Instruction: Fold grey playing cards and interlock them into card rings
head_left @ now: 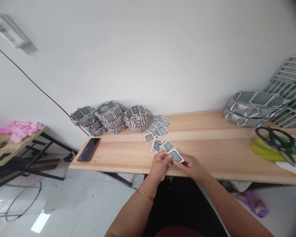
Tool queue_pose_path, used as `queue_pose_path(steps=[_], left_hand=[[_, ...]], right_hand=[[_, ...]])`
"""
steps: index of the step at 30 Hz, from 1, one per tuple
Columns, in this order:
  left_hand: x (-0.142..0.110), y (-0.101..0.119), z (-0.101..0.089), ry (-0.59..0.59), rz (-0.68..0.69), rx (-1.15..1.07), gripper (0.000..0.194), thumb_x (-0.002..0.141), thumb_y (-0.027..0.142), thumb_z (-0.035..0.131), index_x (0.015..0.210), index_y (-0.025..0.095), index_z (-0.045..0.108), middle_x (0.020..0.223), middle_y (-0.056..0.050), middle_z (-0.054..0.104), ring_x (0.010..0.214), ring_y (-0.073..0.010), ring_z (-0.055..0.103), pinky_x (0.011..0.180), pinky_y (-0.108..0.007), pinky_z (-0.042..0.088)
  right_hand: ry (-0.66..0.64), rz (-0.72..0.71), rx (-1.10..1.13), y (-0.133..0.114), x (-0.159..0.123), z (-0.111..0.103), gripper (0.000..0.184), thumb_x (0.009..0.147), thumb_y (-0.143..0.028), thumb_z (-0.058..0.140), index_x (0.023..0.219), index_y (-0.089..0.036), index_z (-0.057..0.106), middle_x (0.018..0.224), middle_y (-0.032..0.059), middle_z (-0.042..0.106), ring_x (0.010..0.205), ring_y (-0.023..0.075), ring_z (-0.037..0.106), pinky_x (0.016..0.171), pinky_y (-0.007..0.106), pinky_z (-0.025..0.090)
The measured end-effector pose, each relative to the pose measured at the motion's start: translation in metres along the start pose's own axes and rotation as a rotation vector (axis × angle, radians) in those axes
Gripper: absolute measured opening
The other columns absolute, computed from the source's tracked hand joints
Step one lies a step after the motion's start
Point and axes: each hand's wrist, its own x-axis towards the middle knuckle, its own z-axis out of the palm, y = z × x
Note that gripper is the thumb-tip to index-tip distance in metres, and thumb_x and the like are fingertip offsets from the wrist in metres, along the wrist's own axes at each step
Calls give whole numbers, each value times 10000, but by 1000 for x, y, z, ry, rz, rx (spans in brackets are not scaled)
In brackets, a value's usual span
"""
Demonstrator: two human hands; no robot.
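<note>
Near the table's front edge, a playing card (176, 156) with a grey patterned back is held between both hands. My left hand (162, 164) pinches its left side with thumb and fingers. On the card's right side, my right hand (191, 167) grips with the thumb on top and fingers underneath. Whether more than one card is held cannot be made out. Just beyond the hands lie several loose playing cards (156, 145), some face up. Farther back, a loose pile of cards (160, 128) spreads beside a round basket folded from cards (137, 119).
More stacked card baskets (111, 117) stand along the wall at left, with a phone (88, 149) in front. To the right are another card basket (255, 108), black scissors (276, 140) and a yellow roll (261, 149). A side table (5, 153) holds pink items.
</note>
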Motion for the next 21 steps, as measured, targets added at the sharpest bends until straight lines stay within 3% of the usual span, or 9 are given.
queue_pose_path(steps=[3, 8, 17, 21], left_hand=[[0, 0, 0, -8, -16, 2, 309, 676, 351, 755, 664, 138, 532, 500, 52, 486, 491, -52, 421, 569, -206, 346], [1, 0, -2, -54, -51, -20, 309, 622, 316, 797, 701, 125, 568, 677, -4, 612, 598, -75, 512, 623, -219, 383], [0, -7, -4, -57, 22, 225, 320, 698, 407, 728, 742, 130, 573, 634, 17, 579, 578, -75, 499, 619, -215, 376], [0, -8, -5, -64, 11, 253, 365, 682, 456, 723, 743, 139, 553, 667, 20, 571, 589, -85, 512, 622, -226, 399]], right_hand=[[11, -6, -25, -4, 0, 0, 235, 860, -367, 526, 915, -185, 664, 912, 48, 692, 857, 228, 624, 793, 317, 474], [68, 10, -32, -4, -1, 2, 232, 862, -377, 525, 886, -186, 655, 876, 40, 694, 838, 219, 627, 766, 297, 475], [246, 8, 35, 8, -1, 2, 246, 878, -413, 495, 775, -199, 558, 726, 11, 590, 701, 155, 545, 673, 255, 446], [264, 4, 13, 10, -1, 0, 273, 877, -410, 496, 703, -202, 522, 686, -4, 539, 669, 142, 504, 647, 253, 430]])
